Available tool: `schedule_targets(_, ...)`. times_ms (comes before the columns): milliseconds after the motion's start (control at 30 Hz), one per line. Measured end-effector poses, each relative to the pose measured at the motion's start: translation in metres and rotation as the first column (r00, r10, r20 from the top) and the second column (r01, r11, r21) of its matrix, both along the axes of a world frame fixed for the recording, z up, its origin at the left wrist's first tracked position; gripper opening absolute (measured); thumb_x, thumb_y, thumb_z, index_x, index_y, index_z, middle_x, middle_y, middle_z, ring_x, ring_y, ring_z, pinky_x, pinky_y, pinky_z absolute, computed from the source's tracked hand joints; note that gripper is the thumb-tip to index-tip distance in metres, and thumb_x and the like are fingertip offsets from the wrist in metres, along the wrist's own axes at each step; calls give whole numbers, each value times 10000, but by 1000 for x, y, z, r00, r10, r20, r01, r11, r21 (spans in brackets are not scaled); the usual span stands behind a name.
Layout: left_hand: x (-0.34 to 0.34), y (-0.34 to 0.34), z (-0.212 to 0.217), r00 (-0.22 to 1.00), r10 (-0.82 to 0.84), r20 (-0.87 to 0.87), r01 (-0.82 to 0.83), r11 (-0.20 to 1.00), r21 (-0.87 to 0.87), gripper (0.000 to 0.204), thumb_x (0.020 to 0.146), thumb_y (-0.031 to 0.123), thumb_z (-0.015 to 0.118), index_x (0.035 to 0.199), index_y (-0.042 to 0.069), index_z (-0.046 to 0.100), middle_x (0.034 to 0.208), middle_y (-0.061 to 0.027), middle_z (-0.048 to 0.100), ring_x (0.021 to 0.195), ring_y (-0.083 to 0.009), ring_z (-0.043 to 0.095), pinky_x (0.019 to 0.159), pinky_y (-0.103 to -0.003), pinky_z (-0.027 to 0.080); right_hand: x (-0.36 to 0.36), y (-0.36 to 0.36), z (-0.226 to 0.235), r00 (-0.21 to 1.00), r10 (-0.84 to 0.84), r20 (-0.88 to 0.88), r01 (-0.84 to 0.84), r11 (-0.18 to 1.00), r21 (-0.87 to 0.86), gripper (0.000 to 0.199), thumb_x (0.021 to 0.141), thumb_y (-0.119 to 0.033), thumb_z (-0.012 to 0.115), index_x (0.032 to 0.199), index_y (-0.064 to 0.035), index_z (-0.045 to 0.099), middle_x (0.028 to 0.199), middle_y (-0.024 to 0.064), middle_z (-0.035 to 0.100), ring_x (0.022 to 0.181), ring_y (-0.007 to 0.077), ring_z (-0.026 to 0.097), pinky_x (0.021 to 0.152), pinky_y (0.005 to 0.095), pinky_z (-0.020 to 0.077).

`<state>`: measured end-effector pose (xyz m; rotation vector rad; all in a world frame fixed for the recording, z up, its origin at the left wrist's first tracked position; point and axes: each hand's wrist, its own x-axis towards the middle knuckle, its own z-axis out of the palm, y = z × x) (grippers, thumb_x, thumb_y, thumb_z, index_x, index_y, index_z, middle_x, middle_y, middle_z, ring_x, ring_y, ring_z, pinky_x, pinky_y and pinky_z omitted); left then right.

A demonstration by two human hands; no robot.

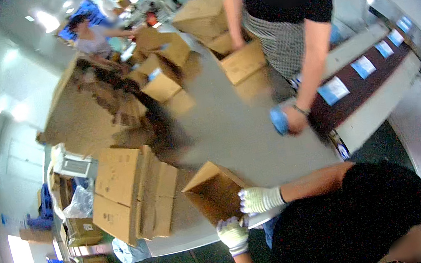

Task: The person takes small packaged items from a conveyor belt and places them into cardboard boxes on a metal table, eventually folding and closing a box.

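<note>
An open cardboard box (210,189) sits at the near edge of the grey table, its dark inside showing. Both of my hands wear pale knitted gloves. My left hand (234,235) is closed on the near rim of this box. At its right-hand corner my right hand (261,200) grips the edge, fingers curled over it. Some fingertips are hidden by the gloves and the cardboard. To the left, close beside the box, stand flattened cardboard cartons (120,195) in a stack.
Across the grey table (220,124), a co-worker's hand (295,119) holds a blue item; their other arm reaches into an open carton (243,63). A conveyor belt (354,97) at right carries several blue-and-white packs. More open cartons (159,81) stand farther back, near other people.
</note>
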<state>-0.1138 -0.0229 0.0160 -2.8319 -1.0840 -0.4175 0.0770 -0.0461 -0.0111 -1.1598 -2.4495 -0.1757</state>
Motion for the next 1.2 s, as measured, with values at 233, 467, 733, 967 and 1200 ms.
schedule_targets(233,-1,0,2,998,12,56,-12,1000,6,330,719,414,679,652,122,542,609,-62,564,626,-249,564,809,-391,433,-11,7,8,999,3,-32,-4,999,-35,124,742,-222,532,674,-136,591,636,19,586,694,203,579,715,343,428)
schedule_targets(467,4,8,7,999,-32,36,33,999,-22,312,702,395,688,657,124,540,610,-55,556,623,-248,567,778,-392,445,3,0,21,1000,-12,8,13,982,-188,130,767,-246,518,717,-146,585,693,34,597,744,205,596,838,371,429)
schedule_targets(733,-4,6,-1,998,24,55,-22,999,-36,326,704,410,663,714,92,589,655,-70,599,661,-246,585,801,-380,434,-2,9,20,993,45,109,-18,972,-235,160,763,-277,525,767,-126,578,722,51,587,766,234,583,843,385,434)
schedule_targets(967,-2,12,-5,998,3,60,2,997,-82,321,739,421,647,716,104,603,651,-65,599,662,-247,589,819,-388,424,2,11,15,997,24,79,-5,973,-232,137,775,-261,525,751,-134,573,712,38,576,774,219,581,837,372,422)
schedule_targets(1200,10,13,-4,993,-10,116,1,997,81,323,743,433,663,654,139,560,613,-33,578,600,-210,568,825,-372,430,4,14,-4,1000,27,3,-26,981,-195,124,780,-211,527,827,-113,588,776,29,591,809,198,569,907,354,411)
